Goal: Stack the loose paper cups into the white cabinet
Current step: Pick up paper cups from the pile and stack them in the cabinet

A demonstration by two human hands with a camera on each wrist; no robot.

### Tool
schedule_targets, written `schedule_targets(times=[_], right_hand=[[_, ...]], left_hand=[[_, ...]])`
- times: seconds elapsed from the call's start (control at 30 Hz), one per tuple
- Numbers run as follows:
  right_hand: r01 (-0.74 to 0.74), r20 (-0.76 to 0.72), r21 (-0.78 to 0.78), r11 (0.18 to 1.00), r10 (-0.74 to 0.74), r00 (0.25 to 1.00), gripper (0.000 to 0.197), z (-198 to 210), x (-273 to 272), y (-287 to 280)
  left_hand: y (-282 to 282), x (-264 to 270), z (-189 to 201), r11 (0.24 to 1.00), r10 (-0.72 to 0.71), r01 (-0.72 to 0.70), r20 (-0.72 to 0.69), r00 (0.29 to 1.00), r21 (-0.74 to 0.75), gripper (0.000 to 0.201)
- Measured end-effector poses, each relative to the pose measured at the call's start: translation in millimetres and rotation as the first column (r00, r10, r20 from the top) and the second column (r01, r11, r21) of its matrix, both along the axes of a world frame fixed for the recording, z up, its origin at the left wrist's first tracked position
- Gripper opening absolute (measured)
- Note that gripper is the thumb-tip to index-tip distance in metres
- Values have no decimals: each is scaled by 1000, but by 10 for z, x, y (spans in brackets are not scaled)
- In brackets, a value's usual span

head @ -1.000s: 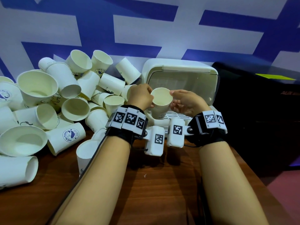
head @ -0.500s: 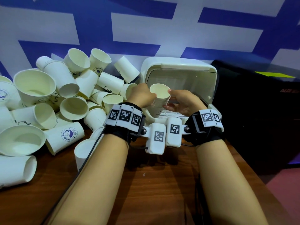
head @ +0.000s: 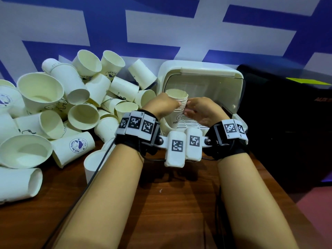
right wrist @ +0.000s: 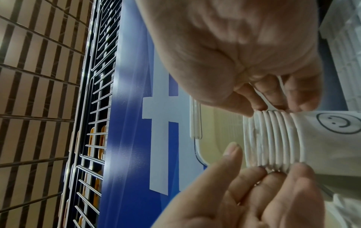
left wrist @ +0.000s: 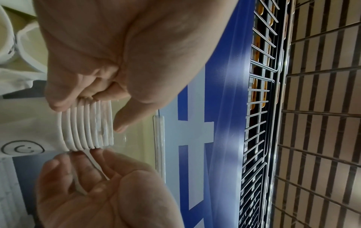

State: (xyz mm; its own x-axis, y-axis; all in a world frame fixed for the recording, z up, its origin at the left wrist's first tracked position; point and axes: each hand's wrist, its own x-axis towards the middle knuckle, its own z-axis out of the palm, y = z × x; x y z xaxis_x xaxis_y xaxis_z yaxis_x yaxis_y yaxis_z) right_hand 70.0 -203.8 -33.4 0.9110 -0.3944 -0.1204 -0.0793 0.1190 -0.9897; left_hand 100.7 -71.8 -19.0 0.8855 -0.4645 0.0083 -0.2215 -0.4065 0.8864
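Cup stack (head: 177, 108) upright at white cabinet (head: 203, 72) mouth — left hand (head: 161, 105), right hand (head: 201, 110) pinch rims from opposite sides, equally near.

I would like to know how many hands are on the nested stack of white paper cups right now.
2: the left hand grips the white paper cup stack by its rims on the left side; the right hand grips them on the right, at the open white plastic cabinet.

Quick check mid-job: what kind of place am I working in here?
Probably a staged recording or demo booth, not a kitchen: a wooden table against a blue-and-white printed backdrop, a heap of loose paper cups, and a small white cabinet. Wire racks show beyond.
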Motion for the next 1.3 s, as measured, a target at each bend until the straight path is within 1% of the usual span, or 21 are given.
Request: schedule_targets(times=[0.07, 0.17, 0.23, 0.3, 0.4, 0.5, 0.57, 0.63, 0.67, 0.73, 0.83, 0.87, 0.97, 1.13, 1.2, 1.3], right_hand=[[-9, -22, -55, 998, 7, 1000, 28, 2, -6, 8], [-10, -36, -73, 997, 7, 999, 27, -6, -4, 2], [-24, -55, -77, 997, 20, 998, 24, -3, -17, 9], [-39, -76, -90, 995, 32, 997, 21, 7, -34, 25], [-31, -93, -118, 993, 20, 995, 24, 23, -50, 37], [-9, -87, -146, 989, -4, 996, 14, 73, -64, 44], [33, -51, -165, 986, -42, 998, 11, 139, -80, 73], [57, -1, -186, 981, -58, 998, 2, 208, -93, 114], [57, 16, -206, 977, -55, 998, 8, 240, -101, 143], [28, 36, -262, 965, -20, 999, 16, 306, -124, 205], [-31, 71, -320, 947, 57, 996, 12, 404, -193, 353], [-52, 82, -334, 941, 84, 993, 9, 429, -216, 407], [-126, 95, -390, 912, 176, 980, 15, 464, -261, 569], [-250, 11, -536, 806, 303, 953, 10, 433, -303, 805], [-289, -26, -563, 775, 332, 943, 9, 398, -295, 890], [-366, -109, -604, 708, 382, 918, 12, 337, -294, 1008]], left_hand=[[7, -13, 10, 1000, -9, 9, 2, 1000, 11, 38], [15, -51, 26, 1000, -29, 29, 20, 999, 4, 33], [20, -81, 38, 999, -50, 49, 54, 997, 16, 27], [28, -109, 53, 997, -51, 47, 90, 995, 53, 26], [49, -143, 96, 991, -67, 47, 150, 986, 128, 28], [116, -163, 169, 978, -93, 54, 191, 977, 201, 27], [180, -132, 213, 971, -111, 73, 156, 981, 228, 30], [261, -128, 274, 963, -137, 109, 97, 986, 248, 34], [310, -138, 311, 960, -146, 120, 87, 986, 253, 35], [419, -160, 400, 960, -140, 108, 109, 984, 257, 36], [626, -191, 490, 946, -106, 50, 162, 981, 320, 39], [689, -197, 500, 933, -105, 40, 165, 981, 359, 40], [851, -231, 504, 893, -125, 55, 130, 984, 446, 40], [1087, -193, 487, 842, -105, 67, 40, 994, 535, 46], [1168, -156, 468, 814, -61, 22, 47, 997, 580, 47], [1249, -55, 424, 802, 15, -29, 28, 999, 597, 48]])
